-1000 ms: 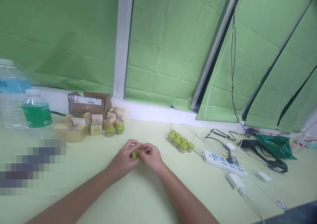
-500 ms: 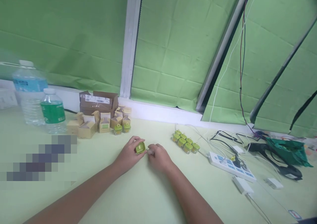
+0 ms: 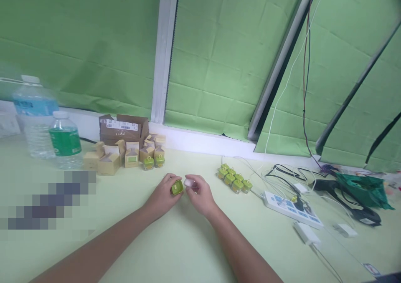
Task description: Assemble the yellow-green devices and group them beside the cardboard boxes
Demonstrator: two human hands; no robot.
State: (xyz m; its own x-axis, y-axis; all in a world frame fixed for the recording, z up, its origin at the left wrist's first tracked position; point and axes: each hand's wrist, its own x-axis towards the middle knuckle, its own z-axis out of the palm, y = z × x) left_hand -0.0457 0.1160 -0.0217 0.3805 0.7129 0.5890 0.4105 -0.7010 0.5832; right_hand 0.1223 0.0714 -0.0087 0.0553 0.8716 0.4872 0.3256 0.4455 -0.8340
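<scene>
My left hand [image 3: 163, 195] pinches a small green cap-like piece [image 3: 177, 187] just above the pale green table [image 3: 175, 249]. Right beside it, my right hand [image 3: 199, 194] has its fingers closed around a small whitish piece [image 3: 189, 183]. The two pieces are slightly apart. A cluster of several small green-lidded jars [image 3: 234, 178] stands to the right of my hands. Two more green jars [image 3: 153, 162] stand by small tan cartons [image 3: 122, 155] to the left.
Two water bottles [image 3: 64, 143] stand at the far left beside a brown cardboard box [image 3: 123, 128]. A white power strip [image 3: 293, 210], cables, white adapters [image 3: 305, 232], a black tool [image 3: 332, 189] and a green bag [image 3: 365, 189] lie at the right. Green blinds hang behind.
The two hands held one green item together; now they have drawn apart, the left keeping the green piece and the right holding a whitish piece. The view shifted slightly.
</scene>
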